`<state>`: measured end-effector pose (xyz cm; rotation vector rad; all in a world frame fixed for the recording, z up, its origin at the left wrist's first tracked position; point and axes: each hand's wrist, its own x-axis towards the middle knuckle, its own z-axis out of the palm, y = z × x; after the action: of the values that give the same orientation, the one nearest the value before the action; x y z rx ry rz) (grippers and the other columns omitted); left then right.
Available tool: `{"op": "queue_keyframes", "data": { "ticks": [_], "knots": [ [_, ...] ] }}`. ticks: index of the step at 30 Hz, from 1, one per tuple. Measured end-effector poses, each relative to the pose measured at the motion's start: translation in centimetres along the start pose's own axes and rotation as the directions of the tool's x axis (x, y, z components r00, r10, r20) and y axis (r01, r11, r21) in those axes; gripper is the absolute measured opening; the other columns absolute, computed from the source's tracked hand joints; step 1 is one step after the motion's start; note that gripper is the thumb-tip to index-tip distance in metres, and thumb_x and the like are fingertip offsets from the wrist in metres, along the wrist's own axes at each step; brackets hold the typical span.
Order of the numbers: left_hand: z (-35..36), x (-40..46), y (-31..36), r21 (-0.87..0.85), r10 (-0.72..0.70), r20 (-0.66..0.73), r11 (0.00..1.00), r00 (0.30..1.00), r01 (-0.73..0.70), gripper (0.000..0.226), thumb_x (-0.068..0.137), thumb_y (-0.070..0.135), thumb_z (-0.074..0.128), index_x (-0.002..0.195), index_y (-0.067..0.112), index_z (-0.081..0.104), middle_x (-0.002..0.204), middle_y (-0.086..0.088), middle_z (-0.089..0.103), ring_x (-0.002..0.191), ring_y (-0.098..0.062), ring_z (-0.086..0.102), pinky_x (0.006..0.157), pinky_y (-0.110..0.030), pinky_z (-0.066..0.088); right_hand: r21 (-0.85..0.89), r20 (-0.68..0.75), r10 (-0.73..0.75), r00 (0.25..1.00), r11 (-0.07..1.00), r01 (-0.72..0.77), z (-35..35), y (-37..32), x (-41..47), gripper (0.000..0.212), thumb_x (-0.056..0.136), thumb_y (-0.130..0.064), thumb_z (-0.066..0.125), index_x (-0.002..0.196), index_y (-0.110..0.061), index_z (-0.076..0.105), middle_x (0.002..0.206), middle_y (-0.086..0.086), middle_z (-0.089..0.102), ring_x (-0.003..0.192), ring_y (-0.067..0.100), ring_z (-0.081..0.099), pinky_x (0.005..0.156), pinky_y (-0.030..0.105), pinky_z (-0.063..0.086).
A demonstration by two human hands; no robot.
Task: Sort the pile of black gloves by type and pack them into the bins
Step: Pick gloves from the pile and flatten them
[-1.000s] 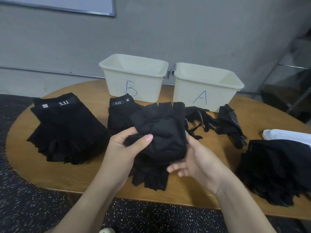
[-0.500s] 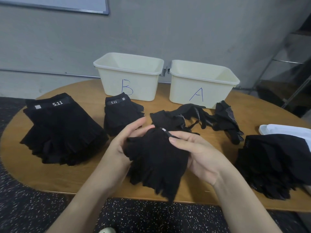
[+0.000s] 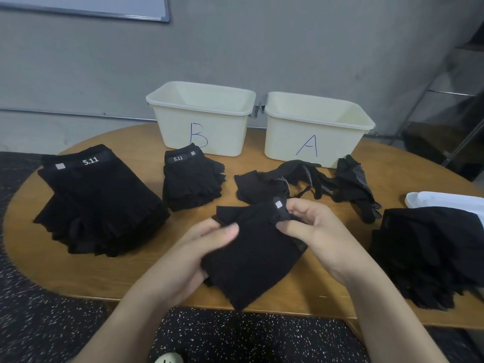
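A grey wall stood behind the oval wooden table (image 3: pixel 125 273). Your left hand (image 3: pixel 207 247) and right hand (image 3: pixel 314 231) each pinched the cuff end of one black glove (image 3: pixel 251 260), thumbs curled over the fabric, holding it above the table's near edge with its fingers hanging toward you. Just beyond lay a loose heap of dotted gloves (image 3: pixel 309 182). To your left sat a small stack marked 5.11 (image 3: pixel 191 179), then a larger stack (image 3: pixel 97 203); at far right was another black pile (image 3: pixel 429 252). At the back stood bin B (image 3: pixel 201 119) and bin A (image 3: pixel 317 129), side by side.
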<state>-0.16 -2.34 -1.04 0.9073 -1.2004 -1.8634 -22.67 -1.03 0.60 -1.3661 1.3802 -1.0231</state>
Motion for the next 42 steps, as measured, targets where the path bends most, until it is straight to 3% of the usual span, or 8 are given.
{"op": "queue_keyframes", "data": {
  "ticks": [3, 6, 12, 16, 24, 27, 34, 42],
  "knots": [
    [-0.3, -0.2, -1.1, 0.169, -0.029, 0.157, 0.986, 0.987, 0.002, 0.034, 0.082, 0.039, 0.074, 0.114, 0.026, 0.077, 0.121, -0.010, 0.074, 0.115, -0.033, 0.069, 0.094, -0.044, 0.054, -0.009, -0.005, 0.030, 1.000, 1.000, -0.030, -0.8, 0.2, 0.0, 0.012, 0.089, -0.006, 0.061, 0.092, -0.006, 0.072, 0.094, 0.017, 0.076, 0.094, 0.039, 0.072, 0.083, 0.044, 0.052],
    [0.7, -0.6, -1.5, 0.138, -0.050, 0.078, 0.990, 0.996, 0.038, 0.032, 0.092, 0.047, 0.071, 0.117, 0.029, 0.076, 0.124, -0.001, 0.074, 0.119, -0.022, 0.068, 0.110, -0.049, 0.047, -0.047, 0.045, 0.030, 0.999, 0.999, -0.027, -1.1, 0.5, -0.1, 0.028, 0.075, -0.018, 0.060, 0.093, 0.004, 0.063, 0.095, 0.029, 0.068, 0.097, 0.052, 0.064, 0.081, 0.046, 0.049],
    [2.5, -0.9, -2.8, 0.312, 0.138, -0.196, 0.948, 0.971, -0.072, 0.024, 0.105, 0.029, 0.052, 0.111, 0.026, 0.075, 0.110, 0.011, 0.077, 0.107, -0.007, 0.071, 0.103, -0.042, 0.053, -0.139, 0.121, 0.015, 0.993, 0.990, 0.002, -0.4, 0.3, -0.5, 0.007, 0.094, -0.026, 0.073, 0.095, -0.019, 0.073, 0.094, 0.006, 0.077, 0.094, 0.025, 0.074, 0.095, 0.051, 0.053],
    [1.8, -0.8, -3.3, 0.252, 0.155, -0.309, 0.965, 0.939, -0.076, 0.027, 0.104, 0.036, 0.052, 0.110, 0.029, 0.077, 0.111, 0.011, 0.077, 0.109, -0.010, 0.071, 0.104, -0.045, 0.053, -0.041, 0.103, -0.072, 0.992, 0.996, 0.076, 0.2, 0.0, -0.2, 0.026, 0.091, -0.017, 0.075, 0.112, -0.022, 0.062, 0.100, 0.004, 0.077, 0.096, 0.023, 0.074, 0.095, 0.047, 0.057],
    [1.2, -1.0, -2.9, 0.291, 0.241, -0.339, 0.946, 0.909, -0.142, 0.029, 0.105, 0.029, 0.051, 0.099, 0.034, 0.079, 0.102, 0.007, 0.079, 0.101, -0.010, 0.073, 0.090, -0.035, 0.054, -0.168, 0.206, -0.178, 0.962, 0.962, 0.213, 2.0, 0.4, 0.9, 0.037, 0.091, -0.047, 0.073, 0.091, -0.010, 0.071, 0.094, 0.011, 0.072, 0.094, 0.030, 0.069, 0.090, 0.053, 0.054],
    [0.9, -1.0, -3.2, 0.396, 0.295, -0.395, 0.909, 0.870, -0.128, 0.029, 0.104, 0.033, 0.053, 0.094, 0.031, 0.080, 0.095, 0.014, 0.078, 0.095, -0.003, 0.072, 0.086, -0.030, 0.053, -0.167, 0.135, -0.243, 0.960, 0.950, 0.264, 2.3, 0.8, 1.7, 0.053, 0.089, -0.054, 0.067, 0.079, -0.003, 0.062, 0.078, 0.019, 0.061, 0.072, 0.033, 0.060, 0.069, 0.049, 0.050],
    [-0.2, -1.1, -3.6, 0.560, 0.320, -0.487, 0.829, 0.813, 0.009, 0.038, 0.098, 0.050, 0.050, 0.080, 0.025, 0.073, 0.064, 0.017, 0.067, 0.065, -0.004, 0.066, 0.060, -0.023, 0.048, -0.196, 0.054, -0.230, 0.972, 0.952, 0.236, 2.9, 0.8, 3.5, 0.042, 0.096, -0.038, 0.066, 0.067, -0.009, 0.056, 0.064, 0.011, 0.047, 0.058, 0.017, 0.045, 0.057, 0.031, 0.035],
    [-2.5, -1.1, -3.1, 0.626, 0.339, -0.518, 0.776, 0.785, 0.077, 0.045, 0.097, 0.044, 0.057, 0.060, 0.019, 0.055, 0.045, 0.007, 0.048, 0.044, -0.010, 0.048, 0.047, -0.028, 0.042, -0.217, 0.066, -0.180, 0.981, 0.957, 0.190, 3.7, 1.4, 6.2, 0.010, 0.090, -0.031, 0.076, 0.086, -0.023, 0.072, 0.085, -0.010, 0.076, 0.084, 0.007, 0.071, 0.082, 0.030, 0.053]
  ]
}}
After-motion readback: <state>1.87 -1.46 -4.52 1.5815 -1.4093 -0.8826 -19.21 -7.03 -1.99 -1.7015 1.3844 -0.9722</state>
